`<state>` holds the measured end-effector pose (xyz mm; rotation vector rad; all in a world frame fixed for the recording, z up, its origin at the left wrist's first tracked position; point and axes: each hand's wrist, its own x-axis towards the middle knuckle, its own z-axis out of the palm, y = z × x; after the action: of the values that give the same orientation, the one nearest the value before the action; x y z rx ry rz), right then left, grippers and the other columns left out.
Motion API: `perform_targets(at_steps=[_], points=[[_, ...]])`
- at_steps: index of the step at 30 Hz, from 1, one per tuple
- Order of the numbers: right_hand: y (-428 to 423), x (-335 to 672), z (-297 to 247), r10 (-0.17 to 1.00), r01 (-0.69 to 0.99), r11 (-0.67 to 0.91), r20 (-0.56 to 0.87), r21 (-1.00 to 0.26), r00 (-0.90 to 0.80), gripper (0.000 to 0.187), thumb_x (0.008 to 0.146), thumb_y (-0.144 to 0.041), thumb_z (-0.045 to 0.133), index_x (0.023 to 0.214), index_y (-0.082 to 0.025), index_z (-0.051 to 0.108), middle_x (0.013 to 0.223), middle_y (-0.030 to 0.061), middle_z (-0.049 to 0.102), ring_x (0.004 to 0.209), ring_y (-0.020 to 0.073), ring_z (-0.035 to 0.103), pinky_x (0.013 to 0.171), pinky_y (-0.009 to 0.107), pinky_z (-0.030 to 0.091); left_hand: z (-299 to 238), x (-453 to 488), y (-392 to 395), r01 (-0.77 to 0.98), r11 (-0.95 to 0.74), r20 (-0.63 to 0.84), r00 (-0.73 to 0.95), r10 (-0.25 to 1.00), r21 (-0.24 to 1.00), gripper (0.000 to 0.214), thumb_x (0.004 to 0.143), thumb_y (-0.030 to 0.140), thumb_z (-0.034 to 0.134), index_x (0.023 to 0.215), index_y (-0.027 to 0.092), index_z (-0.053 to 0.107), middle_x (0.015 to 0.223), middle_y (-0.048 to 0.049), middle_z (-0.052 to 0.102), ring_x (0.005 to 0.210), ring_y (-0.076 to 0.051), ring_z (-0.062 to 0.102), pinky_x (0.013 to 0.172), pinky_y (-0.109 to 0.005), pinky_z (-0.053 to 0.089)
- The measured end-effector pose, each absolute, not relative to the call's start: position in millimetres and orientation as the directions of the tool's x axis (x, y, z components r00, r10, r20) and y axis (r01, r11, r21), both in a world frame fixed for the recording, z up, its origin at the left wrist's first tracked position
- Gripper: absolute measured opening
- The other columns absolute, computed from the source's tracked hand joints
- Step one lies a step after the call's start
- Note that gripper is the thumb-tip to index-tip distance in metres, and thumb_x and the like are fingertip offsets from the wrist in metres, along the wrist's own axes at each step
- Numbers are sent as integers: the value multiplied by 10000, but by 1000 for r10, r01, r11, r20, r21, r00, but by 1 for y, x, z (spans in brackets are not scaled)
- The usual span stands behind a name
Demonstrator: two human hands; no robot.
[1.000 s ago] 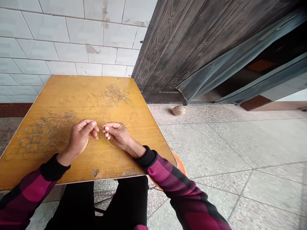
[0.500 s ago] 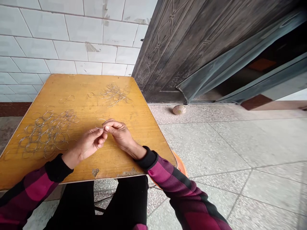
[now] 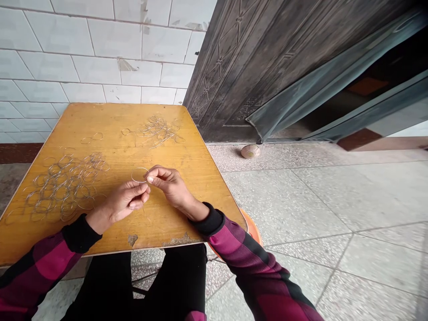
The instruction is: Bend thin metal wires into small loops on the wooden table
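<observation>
Wire ring (image 3: 139, 174) — tail behind left hand (image 3: 129, 200)

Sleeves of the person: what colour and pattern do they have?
Magenta and dark plaid sleeves with black cuffs, seen in the head view.

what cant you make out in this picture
Head view.
Ends of the thin silver wire ring: covered by fingertips of the left hand and right hand.
Far tangle of silver wire: too fine to count.
Orange round seat: mostly behind the yellow wooden table.
Pale round floor object: too small to identify.
</observation>
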<state>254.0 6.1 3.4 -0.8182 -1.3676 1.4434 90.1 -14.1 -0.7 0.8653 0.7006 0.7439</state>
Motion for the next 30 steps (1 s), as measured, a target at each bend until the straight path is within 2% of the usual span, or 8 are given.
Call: perform_targets(at_steps=[9,16,20,23,27,30], points=[[20,277,12,957,-100,54,80,-993,-279,223,686,-364,767,693,-176,647,720,-3,609,686,115,508,719,285,400,-9,96,-23,-213,515,-301,605,737,831,326,765,383,722,666,126,547,580,33,516,378,12,263,390,-171,129],[28,287,16,971,-179,55,94,-982,-221,254,647,-390,795,659,-189,640,664,-11,591,702,134,544,728,294,408,-12,99,-27,-117,484,-314,625,714,867,354,739,420,727,658,130,541,567,31,536,368,6,265,395,-186,147],[30,290,18,975,-173,46,82,-984,-208,249,622,-383,805,656,-188,653,663,-5,609,686,135,545,724,302,412,-18,100,-31,-67,375,-263,598,757,925,332,780,442,670,684,140,570,584,22,561,373,-14,299,387,-188,217],[35,297,18,982,-152,64,89,-986,-165,222,636,-367,786,659,-189,655,673,2,623,686,134,546,722,307,414,-21,102,-38,70,221,-219,584,781,973,318,831,415,603,657,150,578,584,11,580,376,-34,366,393,-192,289],[45,313,20,990,-110,86,98,-990,-102,194,657,-345,758,655,-182,651,683,14,645,674,126,551,693,292,405,-16,104,-47,298,121,-298,674,676,947,271,850,336,560,646,158,582,570,3,604,372,-57,443,392,-190,319],[49,319,19,990,-76,23,33,-997,-135,213,645,-351,765,641,-173,648,675,21,655,638,113,540,646,274,388,-11,99,-45,361,79,-321,682,657,929,235,842,299,561,656,158,592,593,-5,625,394,-65,476,408,-187,348]])
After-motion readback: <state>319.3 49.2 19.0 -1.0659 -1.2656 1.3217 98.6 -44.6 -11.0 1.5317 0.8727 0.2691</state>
